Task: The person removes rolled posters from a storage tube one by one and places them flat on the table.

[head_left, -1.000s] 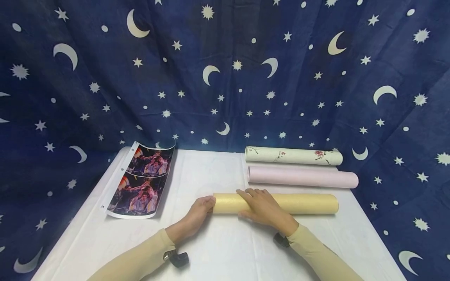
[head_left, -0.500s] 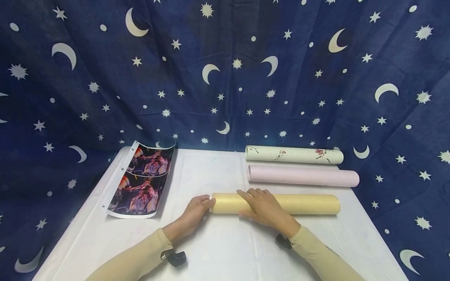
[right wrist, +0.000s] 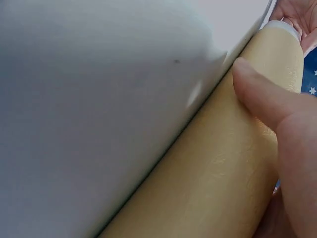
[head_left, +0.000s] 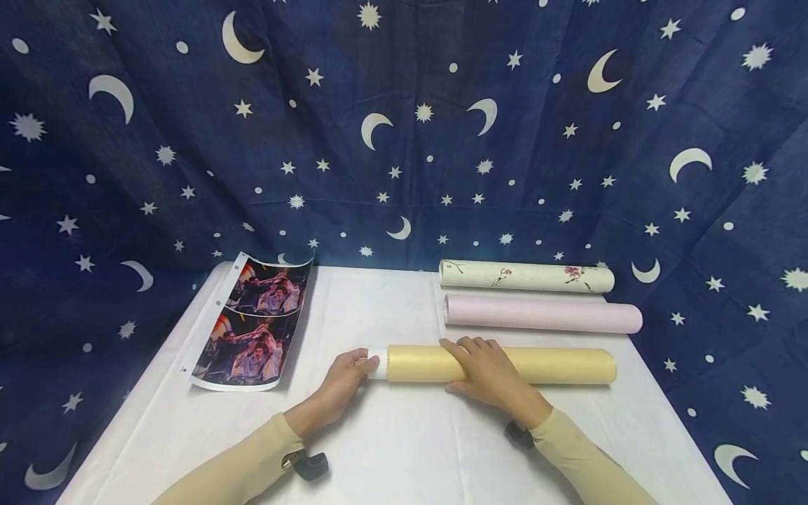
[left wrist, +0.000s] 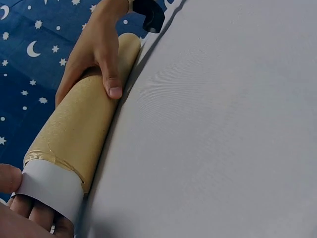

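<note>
A yellow wallpaper-like roll (head_left: 562,366) lies crosswise on the white tabletop. From its left end sticks out a short length of white inner tube (left wrist: 52,186). My left hand (head_left: 344,381) pinches that tube at its rim, with the fingers inside the opening and the thumb (left wrist: 7,178) outside. Over the middle of the yellow roll, my right hand (head_left: 491,373) holds it from above. Its thumb (right wrist: 257,89) lies along the near side and its fingers reach over the far side.
Behind the yellow roll lie a pale pink roll (head_left: 543,313) and a cream roll (head_left: 530,275) with a floral print. A curled printed sheet (head_left: 252,344) with two matching pictures is at the left. A dark blue star-and-moon curtain (head_left: 404,175) hangs behind the table.
My left hand has moved slightly left, and the white tube now shows beyond the yellow roll's end. The yellow roll and my right hand have shifted a little right.
</note>
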`<state>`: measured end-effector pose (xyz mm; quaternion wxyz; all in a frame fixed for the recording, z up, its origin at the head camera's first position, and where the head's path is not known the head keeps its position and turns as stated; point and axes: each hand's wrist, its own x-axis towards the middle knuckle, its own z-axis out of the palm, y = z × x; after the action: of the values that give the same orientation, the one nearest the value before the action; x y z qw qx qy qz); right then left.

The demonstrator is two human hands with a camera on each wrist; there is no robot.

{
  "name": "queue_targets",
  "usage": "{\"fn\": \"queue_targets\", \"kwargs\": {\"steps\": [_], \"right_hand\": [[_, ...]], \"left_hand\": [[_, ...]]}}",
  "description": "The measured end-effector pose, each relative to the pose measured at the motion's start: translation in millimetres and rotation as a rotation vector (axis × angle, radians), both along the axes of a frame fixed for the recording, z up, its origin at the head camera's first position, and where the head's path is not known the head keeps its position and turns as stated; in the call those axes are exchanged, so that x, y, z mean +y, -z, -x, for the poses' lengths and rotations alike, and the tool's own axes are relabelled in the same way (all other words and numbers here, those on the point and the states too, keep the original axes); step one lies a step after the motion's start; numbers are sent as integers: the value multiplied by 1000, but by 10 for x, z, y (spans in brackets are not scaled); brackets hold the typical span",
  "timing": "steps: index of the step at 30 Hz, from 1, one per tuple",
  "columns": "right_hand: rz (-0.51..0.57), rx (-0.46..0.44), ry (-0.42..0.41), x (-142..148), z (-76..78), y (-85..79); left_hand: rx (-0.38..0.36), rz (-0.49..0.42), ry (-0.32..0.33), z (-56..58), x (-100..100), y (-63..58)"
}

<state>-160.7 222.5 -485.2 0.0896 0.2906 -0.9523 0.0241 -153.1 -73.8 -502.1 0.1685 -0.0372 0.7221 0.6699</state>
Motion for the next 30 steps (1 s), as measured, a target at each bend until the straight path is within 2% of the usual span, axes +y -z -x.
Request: {"fn": "queue_targets", "kwargs": {"steps": [9,13,21,30], "right_hand": [[-7,30,-16,134,-11,-12],[7,31,-16,167,-12,-43],[15,61,7,236,-23,-143],[28,110,-8,302,-22,-240]], "left_hand": [[25,-19,-2,-32,-30,-25],[54,3,-17,-36,-31,-50],[107,9,-45,-58,-35,-189],[143,30,-83,-52,-90,-324]]}}
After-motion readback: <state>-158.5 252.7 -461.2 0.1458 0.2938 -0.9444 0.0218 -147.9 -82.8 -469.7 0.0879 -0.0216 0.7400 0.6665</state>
